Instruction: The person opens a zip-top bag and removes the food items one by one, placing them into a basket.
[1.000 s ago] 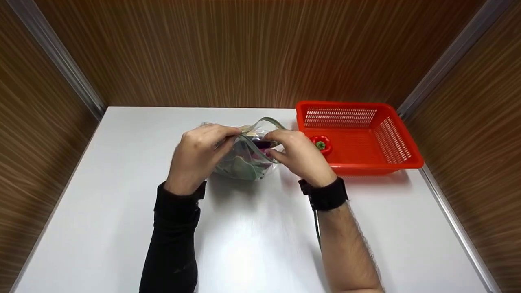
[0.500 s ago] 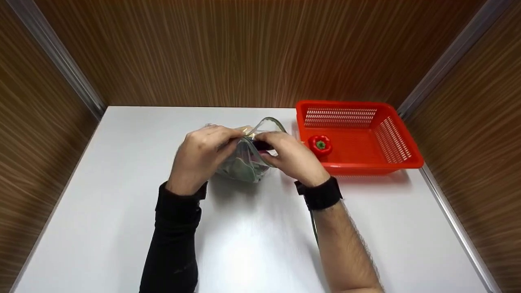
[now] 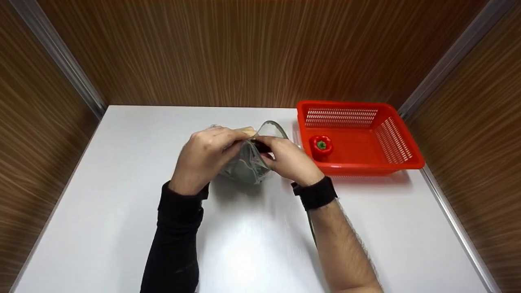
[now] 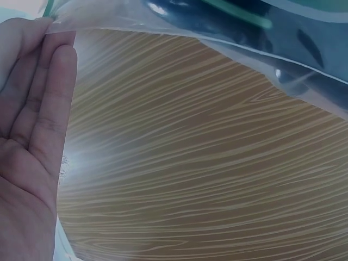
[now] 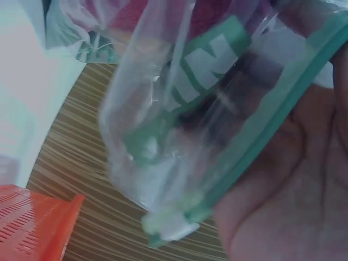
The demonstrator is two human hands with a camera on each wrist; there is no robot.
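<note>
A clear zip bag (image 3: 248, 162) with green print and a green seal strip stands on the white table (image 3: 122, 162), holding dark and pink items. My left hand (image 3: 207, 156) pinches the bag's top edge from the left. My right hand (image 3: 285, 158) pinches the same edge from the right, close to the left hand. In the left wrist view the fingers (image 4: 51, 98) lie flat against the bag film (image 4: 206, 32). In the right wrist view the green seal strip (image 5: 255, 152) runs across my palm (image 5: 293, 217).
An orange perforated basket (image 3: 390, 138) sits at the table's right back, with a red bell pepper (image 3: 320, 145) inside near its left wall. Wood-grain walls enclose the table on three sides.
My right hand has slid left along the bag's top edge toward the left hand, narrowing the bag's open mouth. The left hand has stayed in place.
</note>
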